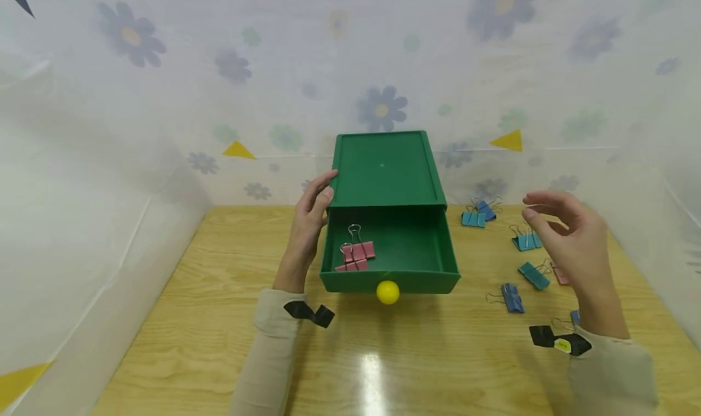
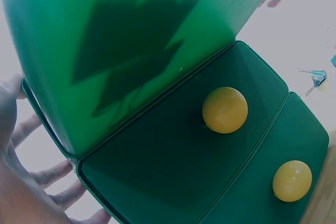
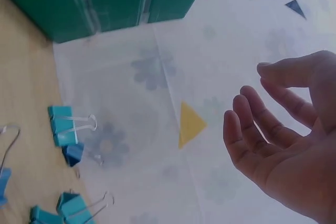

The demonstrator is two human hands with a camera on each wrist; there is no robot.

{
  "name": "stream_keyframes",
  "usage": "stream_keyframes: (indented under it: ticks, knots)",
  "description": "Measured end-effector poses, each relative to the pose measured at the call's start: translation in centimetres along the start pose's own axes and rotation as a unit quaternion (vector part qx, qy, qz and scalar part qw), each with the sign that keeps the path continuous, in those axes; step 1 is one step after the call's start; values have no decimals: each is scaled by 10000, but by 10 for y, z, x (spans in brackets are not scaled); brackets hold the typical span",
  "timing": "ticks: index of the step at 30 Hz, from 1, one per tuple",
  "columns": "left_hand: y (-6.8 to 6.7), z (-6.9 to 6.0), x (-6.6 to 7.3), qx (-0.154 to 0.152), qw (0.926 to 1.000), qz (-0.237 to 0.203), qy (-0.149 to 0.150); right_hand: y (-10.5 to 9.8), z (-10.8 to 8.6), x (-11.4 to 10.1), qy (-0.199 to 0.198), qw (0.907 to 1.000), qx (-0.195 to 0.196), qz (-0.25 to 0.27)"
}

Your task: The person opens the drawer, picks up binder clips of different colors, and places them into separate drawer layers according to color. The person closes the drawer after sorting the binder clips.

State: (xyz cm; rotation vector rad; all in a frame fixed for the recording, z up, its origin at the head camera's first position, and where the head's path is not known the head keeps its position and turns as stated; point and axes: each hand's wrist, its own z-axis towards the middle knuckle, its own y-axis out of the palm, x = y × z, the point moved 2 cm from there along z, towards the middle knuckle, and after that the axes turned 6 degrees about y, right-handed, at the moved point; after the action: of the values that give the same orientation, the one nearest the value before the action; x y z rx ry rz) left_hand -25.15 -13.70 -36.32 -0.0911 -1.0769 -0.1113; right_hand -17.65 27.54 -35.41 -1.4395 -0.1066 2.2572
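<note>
Cloth sleeves, boxy drawer, wire-looped clips

Left forearm covered by left sleeve, long, pale beige, plain, creased near wrist. Right forearm covered by matching right sleeve, ended at wrist. At left wrist, black angular piece worn, pointed lobes joined by narrow middle. At right wrist, similar dark piece worn, marked by small yellow-green label, lettering too small to be read.
</note>
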Motion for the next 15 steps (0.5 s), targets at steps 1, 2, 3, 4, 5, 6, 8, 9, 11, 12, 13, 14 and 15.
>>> stream_keyframes:
  ticks: [1,2,3,4,5,6,8,9,11,12,13,14,15]
  knots:
    - [0,0,0,1,10000,-6,2,-3,0,4,41,9999,54,-84]
    - [1,0,0,2,10000,-12,2,-5,0,8,81,9998,111,-159]
    - [1,1,0,5,10000,-16,-8,-8,0,12,132,9995,169,-223]
    - [1,1,0,8,10000,-18,-18,-10,0,15,185,9992,212,-279]
    - [1,1,0,7,10000,-26,-21,-12,0,18,244,9989,248,-329]
    - [1,1,0,5,10000,-36,-19,-15,0,21,303,9984,286,-391]
    - [1,0,0,-2,10000,-47,-12,-18,-1,25,420,9975,323,-472]
    - [1,0,0,-4,10000,-42,-11,-20,-2,27,491,9969,323,-523]
    - [0,0,0,-17,10000,-35,3,-22,-3,32,603,9958,302,-624]
    - [0,0,1,-23,10000,-43,4,-24,-4,35,642,9954,284,-658]
    - [0,0,1,-21,10000,-31,0,-25,-5,38,667,9951,269,-685]
    - [-1,0,1,-16,10000,-19,-8,-26,-6,41,695,9946,259,-727]
    - [-1,0,1,-11,10000,-22,-9,-28,-6,43,713,9944,245,-746]
